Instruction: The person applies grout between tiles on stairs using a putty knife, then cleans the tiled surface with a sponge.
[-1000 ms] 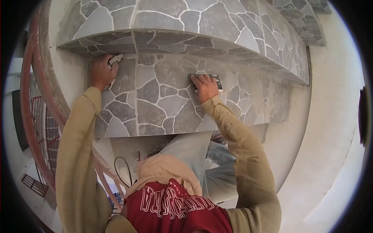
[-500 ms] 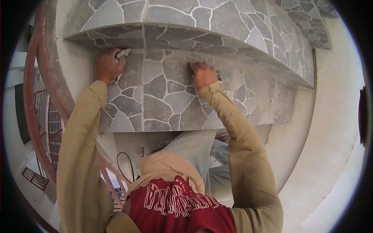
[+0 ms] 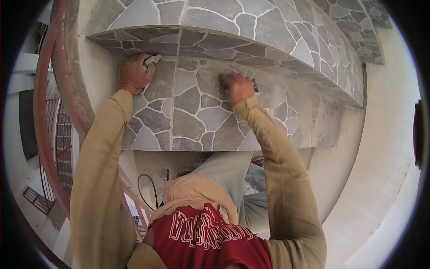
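Note:
Near the left end of the stone-patterned tiled step [image 3: 190, 127], my left hand [image 3: 134, 74] is closed around a crumpled pale grey rag [image 3: 153, 59]. It rests on the tread, close to the riser [image 3: 201, 45] behind. My right hand [image 3: 241, 88], smeared by motion, is closed on a dark block-like object [image 3: 222, 81]. That object is pressed to the tread farther right, and its kind cannot be made out. Pale grout lines run between the grey stone shapes, and a dusty film covers the tread around my right hand.
A higher tiled step [image 3: 215, 13] overhangs the riser. A reddish metal railing [image 3: 56, 103] curves along the left side. To the right stands a pale plastered wall [image 3: 380, 134]. A thin dark hose or cable [image 3: 139, 190] loops below the step's front edge.
The whole view has shifted slightly, so the step appears farther right. My right hand has moved a little left across the tread. My left hand keeps its place with the rag.

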Motion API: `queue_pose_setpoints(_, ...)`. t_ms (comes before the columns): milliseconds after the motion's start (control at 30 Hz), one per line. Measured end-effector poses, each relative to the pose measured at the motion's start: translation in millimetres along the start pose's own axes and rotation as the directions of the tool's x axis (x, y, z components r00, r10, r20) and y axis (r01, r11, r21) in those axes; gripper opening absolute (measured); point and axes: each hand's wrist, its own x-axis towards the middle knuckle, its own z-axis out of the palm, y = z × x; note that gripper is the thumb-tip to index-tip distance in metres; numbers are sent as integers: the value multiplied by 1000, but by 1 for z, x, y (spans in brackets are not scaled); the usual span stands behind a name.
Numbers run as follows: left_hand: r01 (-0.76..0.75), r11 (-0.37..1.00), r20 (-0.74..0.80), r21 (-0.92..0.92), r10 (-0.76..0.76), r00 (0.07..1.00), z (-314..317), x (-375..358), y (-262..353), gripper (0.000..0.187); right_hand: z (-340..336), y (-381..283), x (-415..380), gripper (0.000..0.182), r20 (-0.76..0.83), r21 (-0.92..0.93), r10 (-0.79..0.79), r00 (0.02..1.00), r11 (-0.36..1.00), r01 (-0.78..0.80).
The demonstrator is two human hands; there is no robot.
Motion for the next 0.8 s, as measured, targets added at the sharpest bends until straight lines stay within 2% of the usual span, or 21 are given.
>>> queue_pose_setpoints(33,-25,999,-45,23,26,999,1,-1,0,28,8,3,3,30,1,-1,-9,1000,1000,9)
queue_pose_setpoints(100,16,1000,-13,5,-16,1000,5,-5,-2,27,24,6,-1,30,-186,9,-63,981,998,65)
queue_pose_setpoints(133,48,999,2,-10,-48,999,5,-5,-2,27,-2,0,15,28,-131,74,52,990,996,-43)
queue_pose_setpoints(233,55,998,25,20,-56,998,-2,-1,4,26,-1,-17,24,27,-82,-13,-39,996,999,38)
queue_pose_setpoints(267,53,998,23,24,-54,998,-4,2,4,26,0,-33,20,29,2,-11,-77,997,997,77)
queue_pose_setpoints(300,37,999,3,14,-37,999,-4,2,4,26,6,-35,27,29,3,-7,-76,997,997,76)
queue_pose_setpoints(367,16,1000,9,-7,-16,1000,-1,-5,9,27,22,-30,34,35,-163,-107,-4,987,994,-14)
queue_pose_setpoints(400,68,998,16,11,-68,998,-2,-7,14,26,-11,-37,47,37,-100,41,103,990,994,-99)
queue_pose_setpoints(433,109,993,16,37,-110,994,-6,-3,13,25,-9,-39,47,37,-109,45,104,988,994,-100)
queue_pose_setpoints(500,16,998,-19,54,-15,1000,-4,-1,6,25,0,-48,36,39,-4,-91,15,1000,996,-15)
queue_pose_setpoints(533,-53,996,-57,67,57,997,-1,1,4,25,12,-57,24,38,-106,-109,-113,988,989,101)
queue_pose_setpoints(567,-59,996,-59,68,63,996,3,5,1,25,21,-49,31,38,-112,-110,-109,988,989,97)
queue_pose_setpoints(633,-10,1000,-40,1,10,999,5,-3,-1,24,30,-48,32,39,-215,-83,2,977,996,-20)
queue_pose_setpoints(667,-12,1000,-40,4,12,999,5,-5,1,24,-8,-53,46,35,-39,88,147,988,986,-143)
queue_pose_setpoints(700,-14,1000,-28,22,15,1000,1,-6,5,24,-3,-56,43,35,-48,92,149,988,985,-144)
queue_pose_setpoints(767,-35,998,-20,50,36,999,-5,2,8,23,11,-73,33,33,-76,-62,-24,997,998,19)
queue_pose_setpoints(800,-43,998,-58,53,46,997,-3,0,8,23,12,-87,23,34,27,-39,-76,997,996,77)
